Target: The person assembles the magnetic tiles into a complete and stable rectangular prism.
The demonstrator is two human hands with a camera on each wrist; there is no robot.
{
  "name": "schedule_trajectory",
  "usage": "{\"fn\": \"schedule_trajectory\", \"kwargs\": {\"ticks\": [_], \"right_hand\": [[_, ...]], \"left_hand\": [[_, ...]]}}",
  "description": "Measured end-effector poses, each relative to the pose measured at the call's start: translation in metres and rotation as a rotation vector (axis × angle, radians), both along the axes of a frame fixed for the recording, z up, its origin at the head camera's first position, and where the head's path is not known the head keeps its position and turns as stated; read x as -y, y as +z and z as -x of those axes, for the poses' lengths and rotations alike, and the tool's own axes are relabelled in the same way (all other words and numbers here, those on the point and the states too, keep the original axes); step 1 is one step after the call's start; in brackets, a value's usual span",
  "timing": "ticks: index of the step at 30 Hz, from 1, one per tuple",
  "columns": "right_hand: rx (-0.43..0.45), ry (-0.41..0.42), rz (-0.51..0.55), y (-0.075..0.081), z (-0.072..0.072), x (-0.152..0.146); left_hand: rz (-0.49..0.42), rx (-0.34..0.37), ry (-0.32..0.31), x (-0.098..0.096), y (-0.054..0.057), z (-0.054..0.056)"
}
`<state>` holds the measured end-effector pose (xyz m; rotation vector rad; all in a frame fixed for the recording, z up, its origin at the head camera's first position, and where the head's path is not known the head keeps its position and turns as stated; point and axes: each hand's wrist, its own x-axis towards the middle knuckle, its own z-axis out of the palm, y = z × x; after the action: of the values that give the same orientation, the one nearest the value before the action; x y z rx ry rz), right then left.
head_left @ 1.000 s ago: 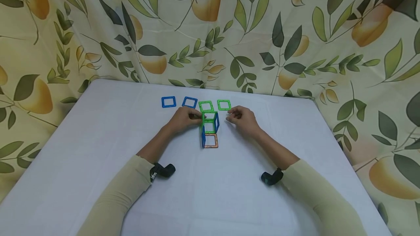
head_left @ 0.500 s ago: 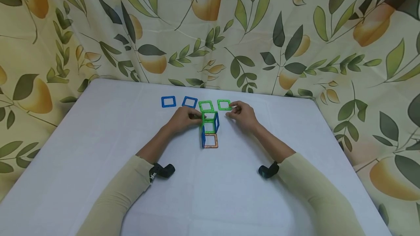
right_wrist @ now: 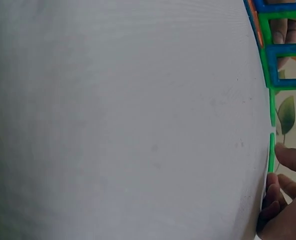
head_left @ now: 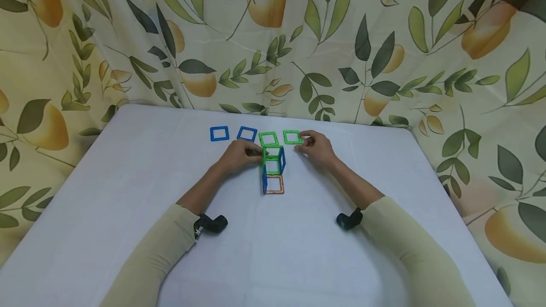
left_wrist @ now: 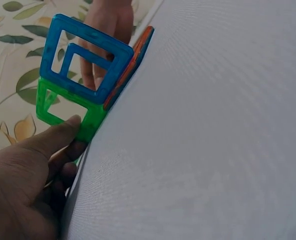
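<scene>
In the head view, a small structure of magnetic tiles stands mid-table: upright blue tiles [head_left: 282,160], green tiles [head_left: 273,172] and an orange tile [head_left: 275,192] lying flat at its near end. My left hand [head_left: 237,156] pinches a green tile [left_wrist: 90,122] on the structure's left side, its thumb over the frame in the left wrist view. My right hand [head_left: 316,148] has its fingertips at the right edge of a loose green tile [head_left: 292,144] lying flat. In the right wrist view the thumb is slightly apart from this tile [right_wrist: 272,150], other fingers at its end.
Two blue tiles [head_left: 219,139] [head_left: 241,138] lie flat at the back left. Another green tile [head_left: 268,133] lies just behind the structure. A white cloth [head_left: 273,250] covers the table, and a leaf-and-fruit patterned curtain [head_left: 256,94] hangs behind its far edge.
My right hand has moved slightly forward, bringing its fingertips to the loose green tile's right edge. The left hand keeps its grip, and the structure stays in place.
</scene>
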<state>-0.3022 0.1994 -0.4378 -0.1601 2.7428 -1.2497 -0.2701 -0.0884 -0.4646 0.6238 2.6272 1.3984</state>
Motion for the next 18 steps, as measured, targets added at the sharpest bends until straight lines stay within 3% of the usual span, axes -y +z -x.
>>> {"fn": "schedule_trajectory", "kwargs": {"ticks": [7, 18], "right_hand": [[-0.03, 0.015, -0.029, -0.003, 0.0, 0.0], [-0.051, 0.054, -0.117, 0.002, 0.015, -0.002]], "left_hand": [[-0.005, 0.01, -0.008, 0.0, -0.004, -0.002], [0.004, 0.013, 0.006, 0.0, 0.001, 0.001]]}}
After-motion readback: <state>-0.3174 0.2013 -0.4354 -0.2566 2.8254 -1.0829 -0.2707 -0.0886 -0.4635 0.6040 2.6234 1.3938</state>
